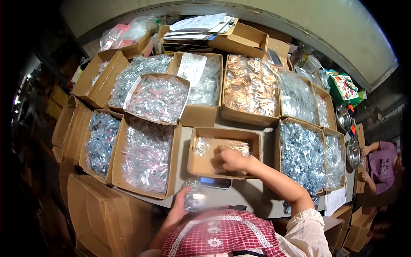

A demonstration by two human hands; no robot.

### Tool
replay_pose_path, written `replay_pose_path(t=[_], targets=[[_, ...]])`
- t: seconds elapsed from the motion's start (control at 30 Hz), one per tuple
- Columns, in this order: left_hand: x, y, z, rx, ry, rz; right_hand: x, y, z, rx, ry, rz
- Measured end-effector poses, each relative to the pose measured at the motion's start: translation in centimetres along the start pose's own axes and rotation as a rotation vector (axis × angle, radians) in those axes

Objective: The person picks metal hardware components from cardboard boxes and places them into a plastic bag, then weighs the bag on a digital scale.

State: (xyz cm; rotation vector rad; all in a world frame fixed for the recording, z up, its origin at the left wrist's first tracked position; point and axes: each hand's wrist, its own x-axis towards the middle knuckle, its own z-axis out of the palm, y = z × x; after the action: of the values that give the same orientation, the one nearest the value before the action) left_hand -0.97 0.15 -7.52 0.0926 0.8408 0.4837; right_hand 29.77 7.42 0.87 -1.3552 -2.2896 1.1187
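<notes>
My left hand grips a bundle of clear plastic bags low at the table's front edge. What the bags contain is too blurred to tell. My right hand reaches into a small open cardboard box at the middle of the table, its fingers curled down and closed. Anything between those fingertips is hidden. Inside that box lie small clear packets at the left and wooden dowel-like pieces beyond my hand. A small digital scale with a blue-lit display sits at the box's front edge.
Cardboard boxes of bagged metal parts stand left, with more bagged parts right. Behind are bagged wooden dowels and a tilted carton of packets. Papers top the back boxes. Another person works at far right beside metal bowls.
</notes>
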Motion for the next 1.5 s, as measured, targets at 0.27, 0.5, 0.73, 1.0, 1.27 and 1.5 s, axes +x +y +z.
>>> replay_pose_path(t=[0.27,0.5,0.73,1.0,1.27,1.5], targets=[[-0.4,0.4,1.4,-0.035,-0.009,0.046,0.3,-0.7,-3.3,0.66,0.086,0.379],[-0.6,0.8,1.2,-0.051,-0.045,-0.02,0.5,-0.5,-3.9,1.038,0.068,0.328],[-0.6,0.4,1.7,-0.042,0.036,0.035,0.1,-0.3,-2.5,0.184,0.128,0.069],[-0.3,0.5,0.7,0.0,0.0,0.032,-0.3,-0.1,-1.9,-0.095,-0.059,0.066],[0.3,0.4,-0.4,-0.02,-0.005,-0.02,-0.3,0.3,-3.7,0.674,0.181,0.333],[0.1,0.6,0.2,-0.042,-0.015,-0.004,-0.3,-0.6,-5.0,0.933,0.165,0.231]])
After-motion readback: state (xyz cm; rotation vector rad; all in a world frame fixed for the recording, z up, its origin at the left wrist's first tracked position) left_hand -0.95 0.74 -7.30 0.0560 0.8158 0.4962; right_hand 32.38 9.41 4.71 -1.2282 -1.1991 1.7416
